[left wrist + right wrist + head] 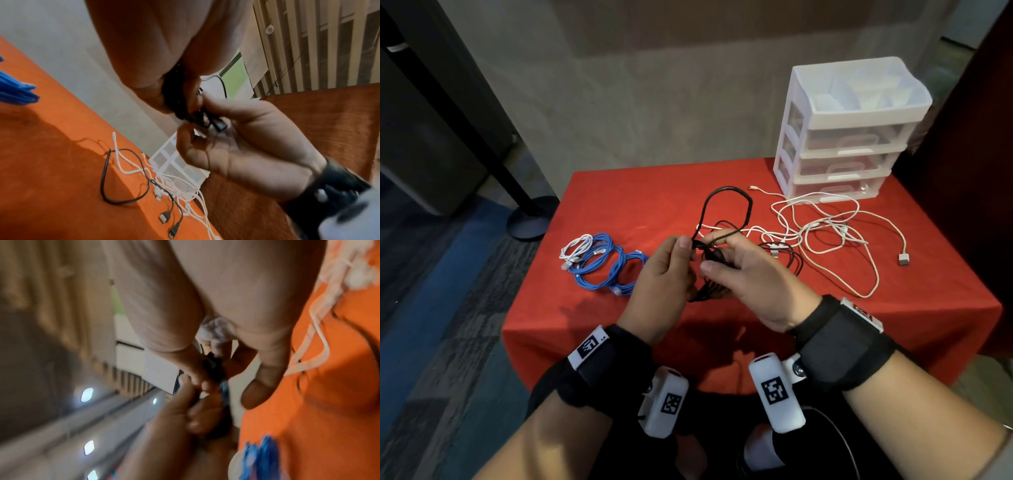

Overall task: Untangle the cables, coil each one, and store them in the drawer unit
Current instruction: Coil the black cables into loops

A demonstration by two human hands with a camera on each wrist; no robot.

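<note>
Covering the small square surface point(619, 192): a red cloth. Beyond it, a beige wall; grey-and-blue carpet below. Landmark: white plastic three-drawer unit point(849, 137), far right corner, drawers closed. In front of the unit: loose white cables point(825, 233), tangled. Well left of the unit: coiled blue cables point(606, 267) with one small white coil. Left hand point(664, 281) and right hand point(750, 277), raised over the surface's near half, fingers clenched on a thin black cable bundle point(726, 205) between them.

Cables block the right; the left edge lies bare.
Loose white cables point(825, 229) sprawl before the drawer unit point(849, 133); blue coils point(606, 263) sit left; counter point(626, 192) behind them lies open.
</note>
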